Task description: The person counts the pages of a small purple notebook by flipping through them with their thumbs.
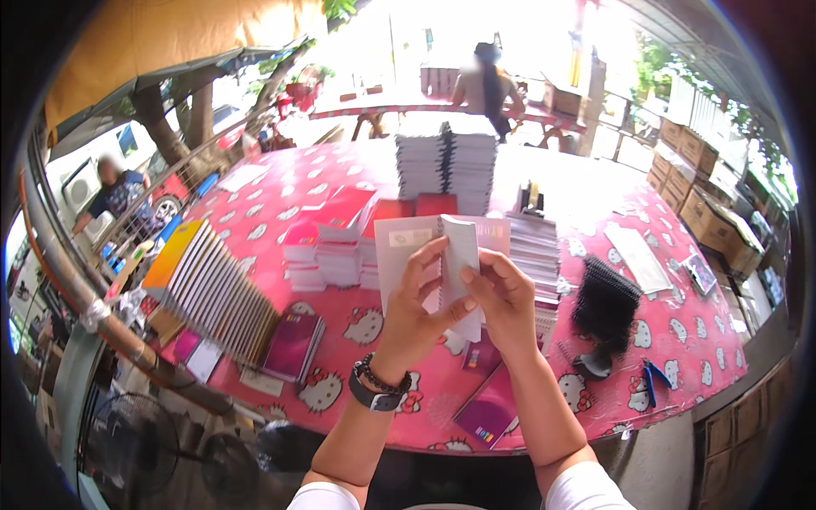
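Both hands hold an open coil-bound notebook [461, 242] up above the table, its pale pages folded back near the spine. My left hand [416, 297] wears a dark watch and beaded bracelet; its fingers press along the spine, thumb reaching across the lower pages. Gripping the right side of the pages, my right hand [507, 297] has its thumb on the front. Below, a purple-covered notebook [489, 408] lies at the near table edge. Beside my right forearm sits a heap of black binding coils [605, 293], with blue-handled pliers [652, 382] close by.
On the pink patterned table [340, 327] stand tall notebook stacks [422, 166], red-covered books [344, 212] and a slanted row of notebooks [212, 285]. A paper stack [535, 255] rises behind my right hand. Cardboard boxes [714, 217] line the right. Two people are farther off.
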`<control>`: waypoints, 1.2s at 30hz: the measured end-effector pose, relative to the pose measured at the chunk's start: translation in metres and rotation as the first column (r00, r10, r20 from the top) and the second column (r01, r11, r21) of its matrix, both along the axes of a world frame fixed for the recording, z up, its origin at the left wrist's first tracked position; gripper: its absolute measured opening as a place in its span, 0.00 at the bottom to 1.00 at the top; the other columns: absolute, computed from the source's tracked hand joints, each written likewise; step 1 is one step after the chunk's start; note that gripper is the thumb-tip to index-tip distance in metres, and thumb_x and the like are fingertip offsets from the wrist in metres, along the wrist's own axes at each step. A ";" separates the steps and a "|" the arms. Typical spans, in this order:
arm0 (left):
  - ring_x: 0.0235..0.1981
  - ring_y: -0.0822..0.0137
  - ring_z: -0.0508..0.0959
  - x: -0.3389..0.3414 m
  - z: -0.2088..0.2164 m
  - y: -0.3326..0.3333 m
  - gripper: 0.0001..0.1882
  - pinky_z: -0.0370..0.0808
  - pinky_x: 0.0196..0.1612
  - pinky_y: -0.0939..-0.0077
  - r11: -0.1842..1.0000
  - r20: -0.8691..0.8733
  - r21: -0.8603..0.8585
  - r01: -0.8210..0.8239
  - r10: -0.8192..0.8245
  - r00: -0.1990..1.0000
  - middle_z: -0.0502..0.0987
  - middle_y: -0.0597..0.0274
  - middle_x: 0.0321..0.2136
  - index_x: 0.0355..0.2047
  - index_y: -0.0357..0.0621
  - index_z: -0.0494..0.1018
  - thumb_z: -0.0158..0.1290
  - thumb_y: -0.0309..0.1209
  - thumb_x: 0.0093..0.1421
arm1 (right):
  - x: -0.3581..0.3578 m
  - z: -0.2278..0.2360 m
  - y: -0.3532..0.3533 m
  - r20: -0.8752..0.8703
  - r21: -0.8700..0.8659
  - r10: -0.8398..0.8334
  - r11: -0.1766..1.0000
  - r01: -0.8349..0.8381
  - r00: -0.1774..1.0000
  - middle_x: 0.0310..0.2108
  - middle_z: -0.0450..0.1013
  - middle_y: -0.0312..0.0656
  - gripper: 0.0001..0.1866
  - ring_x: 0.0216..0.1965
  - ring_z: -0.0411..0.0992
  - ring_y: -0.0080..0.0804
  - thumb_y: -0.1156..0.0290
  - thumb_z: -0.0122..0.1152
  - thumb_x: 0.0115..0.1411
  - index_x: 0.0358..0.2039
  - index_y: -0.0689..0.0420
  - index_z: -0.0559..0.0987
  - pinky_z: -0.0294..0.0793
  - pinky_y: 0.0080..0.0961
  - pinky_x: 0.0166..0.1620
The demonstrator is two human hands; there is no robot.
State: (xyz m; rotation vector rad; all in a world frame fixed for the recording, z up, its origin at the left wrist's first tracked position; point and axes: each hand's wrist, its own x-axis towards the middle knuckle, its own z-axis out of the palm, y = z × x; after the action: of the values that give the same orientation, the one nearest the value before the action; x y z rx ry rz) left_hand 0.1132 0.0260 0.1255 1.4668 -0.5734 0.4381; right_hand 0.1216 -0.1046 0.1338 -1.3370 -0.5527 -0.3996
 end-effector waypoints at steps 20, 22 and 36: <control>0.50 0.68 0.70 0.061 0.016 -0.036 0.30 0.71 0.46 0.78 0.980 -0.068 0.129 0.151 -0.143 0.987 0.70 0.55 0.49 0.56 0.38 0.62 0.52 0.16 0.50 | 0.058 0.000 -0.039 0.033 -0.089 -0.215 0.972 0.217 0.976 0.32 0.70 0.37 0.19 0.35 0.71 0.23 0.71 0.69 0.47 0.36 0.60 0.70 0.72 0.20 0.38; 0.50 0.67 0.70 0.059 0.014 -0.025 0.31 0.70 0.48 0.74 0.981 -0.207 -0.047 0.190 -0.195 0.959 0.70 0.53 0.49 0.56 0.39 0.62 0.53 0.16 0.49 | 0.064 0.000 -0.032 -0.004 -0.088 -0.185 0.979 0.184 0.983 0.32 0.70 0.34 0.14 0.35 0.69 0.17 0.77 0.64 0.52 0.37 0.57 0.69 0.70 0.16 0.37; 0.56 0.58 0.64 0.084 -0.006 -0.033 0.50 0.65 0.55 0.66 0.954 -0.085 0.013 0.299 -0.297 0.951 0.59 0.48 0.57 0.64 0.44 0.44 0.63 0.30 0.46 | 0.058 0.005 -0.034 -0.011 0.278 0.213 0.939 -0.202 0.977 0.32 0.71 0.38 0.13 0.31 0.70 0.18 0.79 0.62 0.52 0.37 0.64 0.71 0.71 0.14 0.31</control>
State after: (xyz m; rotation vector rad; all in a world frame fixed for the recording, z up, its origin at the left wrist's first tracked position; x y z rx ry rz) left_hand 0.1971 -0.0072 0.1197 1.3875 -0.7239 0.1322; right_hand 0.1794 -0.1389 0.1383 -1.0056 -0.5757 -0.2640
